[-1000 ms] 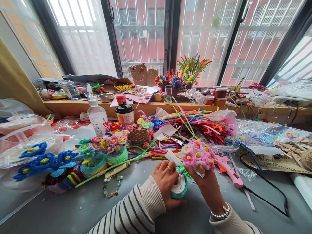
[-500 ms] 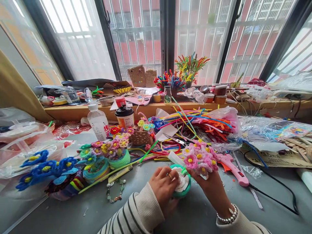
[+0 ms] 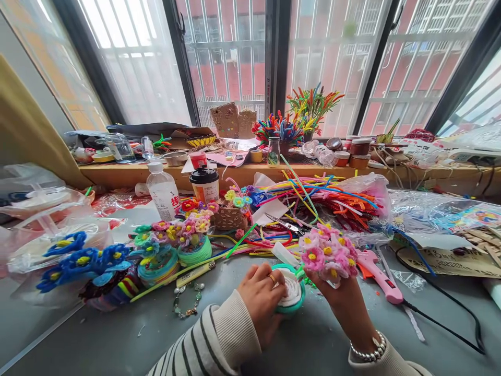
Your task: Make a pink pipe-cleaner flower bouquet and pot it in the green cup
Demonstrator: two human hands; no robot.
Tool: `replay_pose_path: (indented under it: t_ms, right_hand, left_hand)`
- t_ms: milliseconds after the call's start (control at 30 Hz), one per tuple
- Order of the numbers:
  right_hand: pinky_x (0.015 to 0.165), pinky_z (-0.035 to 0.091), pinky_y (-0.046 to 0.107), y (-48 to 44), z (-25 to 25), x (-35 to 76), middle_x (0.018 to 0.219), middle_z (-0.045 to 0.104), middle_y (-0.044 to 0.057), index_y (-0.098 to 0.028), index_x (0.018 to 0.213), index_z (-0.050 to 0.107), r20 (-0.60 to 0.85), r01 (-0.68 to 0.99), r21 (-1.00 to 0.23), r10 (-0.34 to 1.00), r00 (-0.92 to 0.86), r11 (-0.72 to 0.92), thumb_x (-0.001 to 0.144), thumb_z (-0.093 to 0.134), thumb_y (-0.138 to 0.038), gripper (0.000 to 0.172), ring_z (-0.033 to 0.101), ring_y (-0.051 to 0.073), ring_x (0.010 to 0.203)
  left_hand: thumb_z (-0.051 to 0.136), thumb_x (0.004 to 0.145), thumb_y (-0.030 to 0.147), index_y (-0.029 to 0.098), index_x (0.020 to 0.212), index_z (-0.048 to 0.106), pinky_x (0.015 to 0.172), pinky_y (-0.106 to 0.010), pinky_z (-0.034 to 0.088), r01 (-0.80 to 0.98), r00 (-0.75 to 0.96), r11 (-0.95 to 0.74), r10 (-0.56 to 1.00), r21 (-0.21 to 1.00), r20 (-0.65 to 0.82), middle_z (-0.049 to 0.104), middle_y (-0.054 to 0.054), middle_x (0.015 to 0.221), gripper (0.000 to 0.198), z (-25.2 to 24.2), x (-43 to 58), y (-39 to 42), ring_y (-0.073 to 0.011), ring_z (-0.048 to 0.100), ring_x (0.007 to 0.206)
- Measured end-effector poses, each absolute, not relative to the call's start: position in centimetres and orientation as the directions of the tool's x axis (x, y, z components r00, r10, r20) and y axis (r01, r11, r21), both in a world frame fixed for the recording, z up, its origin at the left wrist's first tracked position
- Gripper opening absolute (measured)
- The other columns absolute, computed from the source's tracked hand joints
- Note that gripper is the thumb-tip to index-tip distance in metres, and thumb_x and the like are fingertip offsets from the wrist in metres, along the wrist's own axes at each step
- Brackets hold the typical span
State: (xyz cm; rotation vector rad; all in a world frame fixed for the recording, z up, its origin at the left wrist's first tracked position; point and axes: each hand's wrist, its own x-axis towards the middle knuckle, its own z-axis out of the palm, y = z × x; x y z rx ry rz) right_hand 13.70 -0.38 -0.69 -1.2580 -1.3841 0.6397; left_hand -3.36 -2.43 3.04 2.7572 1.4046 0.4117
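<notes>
My left hand (image 3: 261, 298) is closed around the left side of a small round pot (image 3: 299, 302), wrapped in green pipe cleaner with a white coiled top. My right hand (image 3: 337, 297) grips a bunch of pink pipe-cleaner flowers (image 3: 326, 253) with yellow centres from below; its fingertips are partly hidden by the blooms. The green stems point left toward the pot's rim. Whether they touch it I cannot tell. A pink glue gun (image 3: 381, 279) lies to the right of the flowers.
Finished flower pots (image 3: 156, 263) and a beaded bracelet (image 3: 188, 302) lie at left. Behind my hands are scissors (image 3: 287, 224) and a heap of pipe cleaners (image 3: 344, 201). A water bottle (image 3: 162, 193) and a lidded cup (image 3: 204, 185) stand farther back. The glue gun's black cable (image 3: 446, 329) curves along the right.
The flower stems have shifted from over the pot's white top toward its right rim. The pot's white coil shows more. The whole view has shifted slightly.
</notes>
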Motion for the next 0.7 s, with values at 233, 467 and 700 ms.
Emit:
replay_pose_path:
  t_ms: [233, 467, 700]
  right_hand:
    - [0.086, 0.036, 0.041, -0.3, -0.6, 13.7, 0.102, 0.057, 0.009, -0.018, 0.094, 0.054, 0.328, 0.329, -0.908, 0.930, 0.167, 0.261, 0.060, 0.062, -0.033, 0.038, 0.048, 0.026, 0.099]
    - [0.082, 0.040, 0.039, -0.4, -0.4, 13.7, 0.099, 0.060, 0.007, -0.019, 0.095, 0.054, 0.314, 0.313, -0.916, 0.935, 0.165, 0.252, 0.061, 0.061, -0.032, 0.038, 0.051, 0.025, 0.095]
    - [0.078, 0.042, 0.042, -0.9, 0.2, 13.7, 0.092, 0.063, 0.007, -0.019, 0.087, 0.057, 0.298, 0.288, -0.925, 0.943, 0.148, 0.248, 0.060, 0.062, -0.031, 0.029, 0.055, 0.026, 0.090]
  left_hand:
    - [0.061, 0.049, 0.053, 0.018, 0.071, 0.055, 0.076, -0.037, 0.031, 0.836, 0.500, -0.547, 0.795, 0.047, 0.344, 0.054, -0.006, 0.095, 0.042, 1.5, -2.5, -2.0, -0.0233, 0.042, 0.087]
    - [0.060, 0.058, 0.037, 0.018, 0.075, 0.057, 0.077, -0.037, 0.031, 0.860, 0.473, -0.510, 0.813, 0.025, 0.340, 0.053, -0.005, 0.094, 0.025, 1.3, -2.0, -1.9, -0.0219, 0.041, 0.089]
    - [0.068, 0.046, 0.042, 0.023, 0.073, 0.058, 0.072, -0.038, 0.032, 0.867, 0.445, -0.473, 0.876, 0.159, 0.184, 0.050, -0.002, 0.089, 0.034, 3.0, -3.5, -1.9, -0.0215, 0.041, 0.083]
